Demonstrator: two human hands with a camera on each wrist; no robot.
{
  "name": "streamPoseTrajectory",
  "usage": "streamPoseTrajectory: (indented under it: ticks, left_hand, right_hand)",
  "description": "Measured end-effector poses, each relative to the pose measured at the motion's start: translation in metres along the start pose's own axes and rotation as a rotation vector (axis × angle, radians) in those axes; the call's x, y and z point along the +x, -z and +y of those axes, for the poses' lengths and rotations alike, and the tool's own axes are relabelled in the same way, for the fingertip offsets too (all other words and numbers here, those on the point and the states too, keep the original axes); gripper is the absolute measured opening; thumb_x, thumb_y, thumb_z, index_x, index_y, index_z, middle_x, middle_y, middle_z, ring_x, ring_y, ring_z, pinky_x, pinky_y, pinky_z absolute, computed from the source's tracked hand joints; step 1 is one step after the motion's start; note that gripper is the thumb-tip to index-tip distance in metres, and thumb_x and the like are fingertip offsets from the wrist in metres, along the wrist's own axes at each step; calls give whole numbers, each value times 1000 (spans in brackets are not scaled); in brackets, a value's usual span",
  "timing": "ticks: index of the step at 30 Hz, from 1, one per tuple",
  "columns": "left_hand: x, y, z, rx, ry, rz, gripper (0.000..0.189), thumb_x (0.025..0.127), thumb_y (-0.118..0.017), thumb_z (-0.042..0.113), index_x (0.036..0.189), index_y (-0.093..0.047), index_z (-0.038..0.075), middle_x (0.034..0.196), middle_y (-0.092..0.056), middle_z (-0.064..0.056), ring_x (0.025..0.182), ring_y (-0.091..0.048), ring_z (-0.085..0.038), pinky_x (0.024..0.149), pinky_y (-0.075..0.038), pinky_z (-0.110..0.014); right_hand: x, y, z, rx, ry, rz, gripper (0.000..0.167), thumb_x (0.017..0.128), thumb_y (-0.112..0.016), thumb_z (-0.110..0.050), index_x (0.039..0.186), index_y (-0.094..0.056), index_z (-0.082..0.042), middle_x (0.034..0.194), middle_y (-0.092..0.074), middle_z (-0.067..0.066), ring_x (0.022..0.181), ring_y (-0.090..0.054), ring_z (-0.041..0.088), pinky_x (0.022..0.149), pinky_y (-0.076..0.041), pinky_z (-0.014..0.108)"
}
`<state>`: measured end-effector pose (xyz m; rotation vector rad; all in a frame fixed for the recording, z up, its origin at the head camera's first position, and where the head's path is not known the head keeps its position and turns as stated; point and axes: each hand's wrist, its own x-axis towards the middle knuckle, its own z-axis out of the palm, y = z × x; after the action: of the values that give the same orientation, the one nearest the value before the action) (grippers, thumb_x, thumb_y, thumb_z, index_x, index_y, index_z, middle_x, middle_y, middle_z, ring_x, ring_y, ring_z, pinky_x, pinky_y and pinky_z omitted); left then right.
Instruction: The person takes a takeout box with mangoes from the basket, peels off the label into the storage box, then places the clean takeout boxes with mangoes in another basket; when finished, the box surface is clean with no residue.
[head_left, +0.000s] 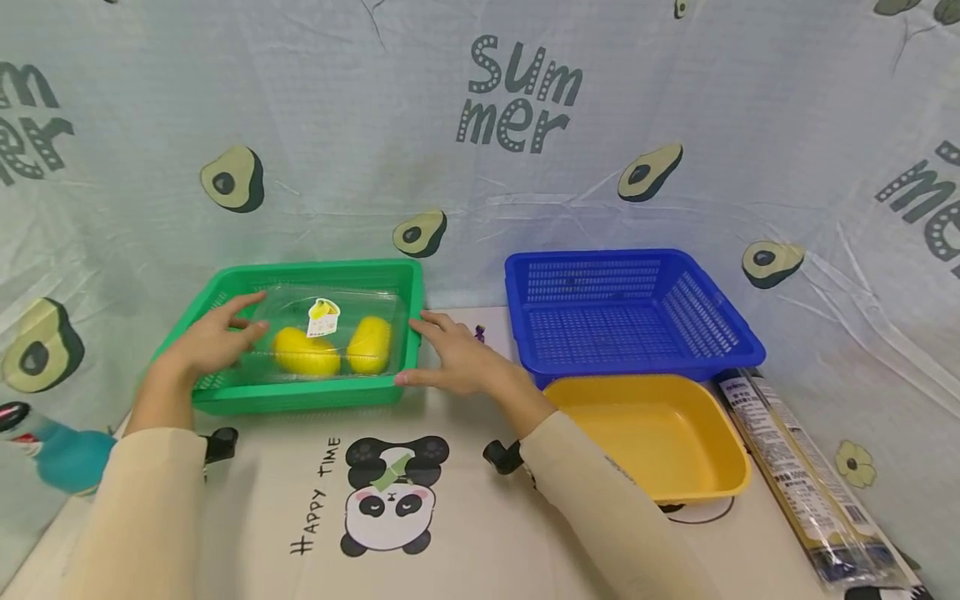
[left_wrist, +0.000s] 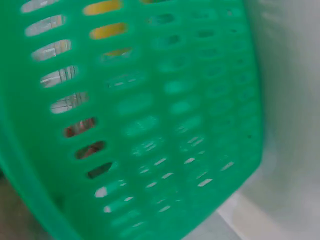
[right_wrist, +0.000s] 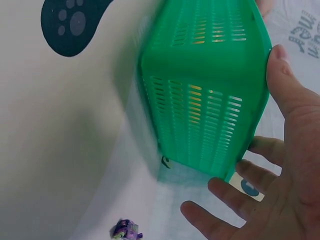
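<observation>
A green basket stands at the back left of the table. Inside it is a clear plastic box with a white label and two rounded yellow fruits. My left hand reaches over the basket's left rim, its fingers extended inside beside the box. At the right rim, my right hand has its thumb and fingers spread. The right wrist view shows that thumb on the rim and the fingers straight along the basket's side. In the left wrist view the slotted basket wall fills most of the picture.
A blue basket stands at the back right, with a yellow tub in front. Long plastic-wrapped packs lie along the right edge. A bottle of blue liquid is at the left. A small purple object lies between the baskets.
</observation>
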<state>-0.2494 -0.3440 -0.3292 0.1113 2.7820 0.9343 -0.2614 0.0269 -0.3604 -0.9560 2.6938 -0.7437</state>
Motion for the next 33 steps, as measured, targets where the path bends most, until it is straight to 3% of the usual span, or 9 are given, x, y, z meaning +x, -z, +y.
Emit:
streamPoseTrajectory:
  ticks: [5,12,18,21,24,29,33]
  left_hand:
    - [-5,6,11,-54,-8,57,69,111,-37,43,167,-9,16,151,-29,-41,115,-54,-52,83,-55,-52]
    - [-16,18,27,-48,-66,185,61,112,-33,37,166,-14,15,150,-29,-41,128,-37,-58,93,-39,-68]
    - [-27,24,41,-40,-97,263,62,111,-34,42,166,-16,23,151,-32,-36,113,-50,-49,79,-49,-46]
    - [-34,25,46,-40,-107,284,62,110,-35,44,167,-15,27,153,-28,-36,116,-51,-52,74,-49,-36]
    - [-42,23,48,-33,-116,304,62,110,-36,42,166,-15,29,155,-23,-37,113,-53,-49,69,-48,-31]
    - [-52,20,53,0,-174,341,59,110,-41,37,165,-21,31,153,-27,-34,91,-59,-27,66,-46,-25]
    - [-60,13,59,47,-243,370,57,110,-42,31,165,-26,27,145,-36,-32,93,-59,-29,66,-46,-22]
  right_hand:
    - [-1,-1,0,-17,-17,20,93,91,-69,-61,164,-29,-19,172,-17,5,155,-23,34,120,-31,57]
    - [-3,1,-4,-34,7,55,93,90,-71,-61,161,-35,-14,170,-24,8,154,-26,33,121,-31,55]
    - [-8,8,-6,-63,32,6,90,93,-70,-56,161,-33,-9,169,-23,13,155,-24,36,123,-27,51]
    - [-13,14,-6,-83,49,-32,86,96,-69,-52,161,-32,-9,169,-25,13,154,-25,37,124,-26,51]
    - [-20,17,-4,-105,73,-51,82,97,-67,-52,160,-36,-10,166,-32,11,152,-29,35,123,-28,50]
    - [-36,24,-1,-132,97,-71,77,97,-65,-52,158,-41,-12,164,-38,7,150,-31,32,123,-29,47]
    - [-52,33,4,-140,111,-81,72,98,-66,-51,155,-46,-12,161,-43,7,150,-32,33,124,-28,49]
